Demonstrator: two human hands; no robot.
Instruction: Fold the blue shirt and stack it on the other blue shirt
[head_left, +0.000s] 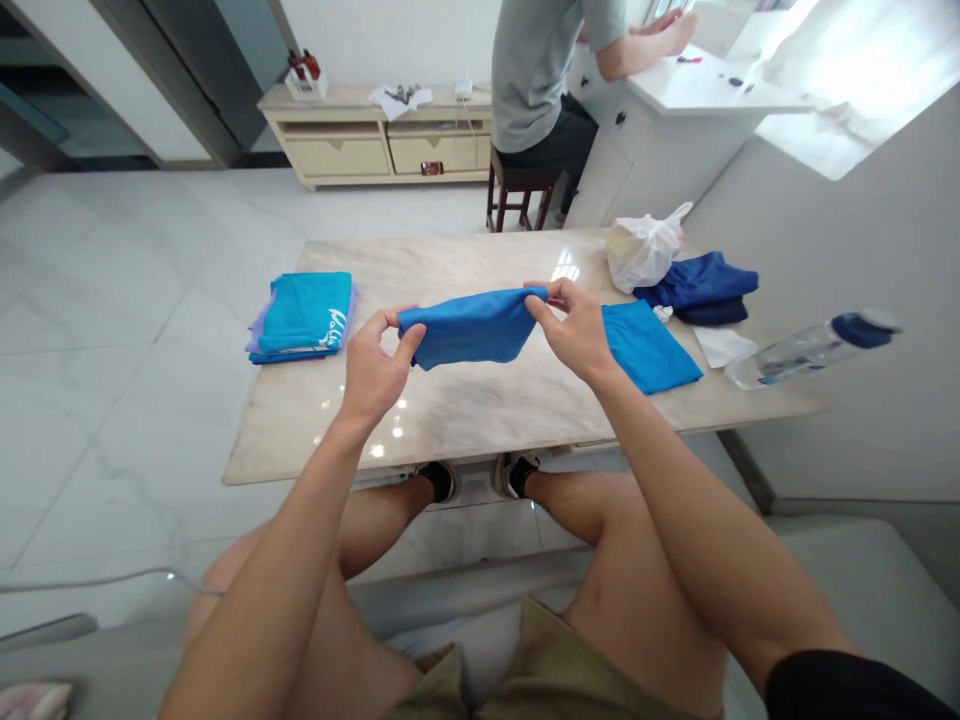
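Blue garment point(471, 326) is held up over the marble worktop point(450, 420), stretched between both hands; left hand point(375, 368) pinches one top corner between fingers and thumb; right hand point(568, 328) pinches the other; folded blue cloth point(649, 346) lies just beside the right hand; folded teal clothes point(304, 313) sit well left.

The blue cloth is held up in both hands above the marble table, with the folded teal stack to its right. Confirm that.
Wrong side: the folded teal stack lies to the left of the blue cloth, not its right, as the head view shows. The rest stands: the left hand and right hand hold it up above the marble table.
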